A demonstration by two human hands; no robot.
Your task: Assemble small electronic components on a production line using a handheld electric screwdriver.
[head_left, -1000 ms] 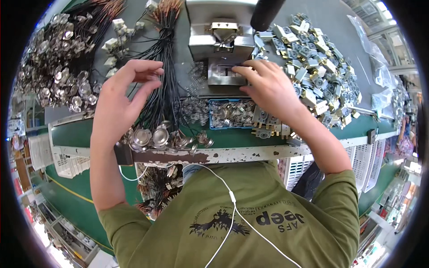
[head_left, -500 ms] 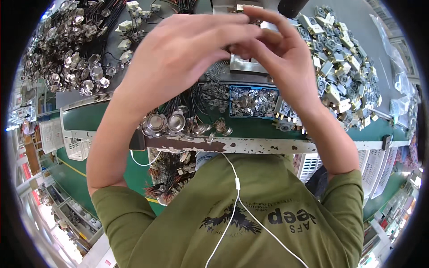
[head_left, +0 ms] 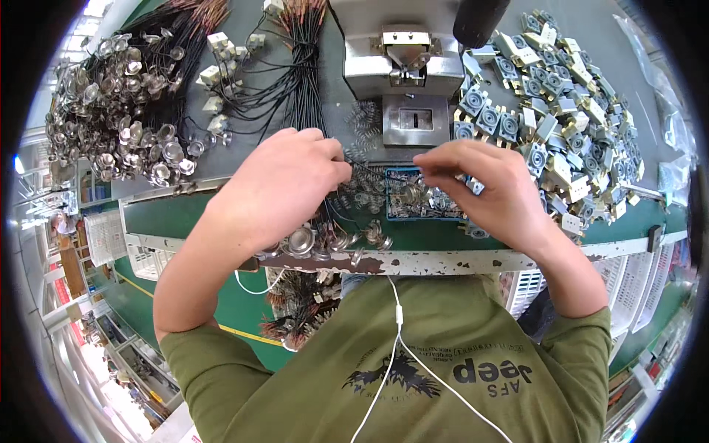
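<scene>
My left hand [head_left: 284, 192] is closed, its fingers curled down beside the black wires and small coil springs [head_left: 365, 122]. Whatever its fingertips grip is hidden under the hand. My right hand [head_left: 502, 188] hovers over a blue tray [head_left: 388, 193] of small metal parts. Its thumb and forefinger are bent, their tips slightly apart, and nothing shows between them. Round metal cups [head_left: 301, 241] on black wires lie below my left hand, along the bench's front edge. Beyond the tray sits a steel block [head_left: 415, 133] with a slotted recess, under a metal press head [head_left: 406, 55].
Many grey and cream switch-like blocks [head_left: 565, 111] are heaped on the right. Metal cups with wires [head_left: 125, 111] are piled at the far left, next to a tied bundle of black wires [head_left: 303, 81]. A dark cylinder [head_left: 480, 22] overhangs the bench. White earphone cord [head_left: 399, 314] hangs over my shirt.
Both hands have come back toward me and moved apart from above the steel block. The block and press head, mostly covered before, now show. The view has shifted slightly.
</scene>
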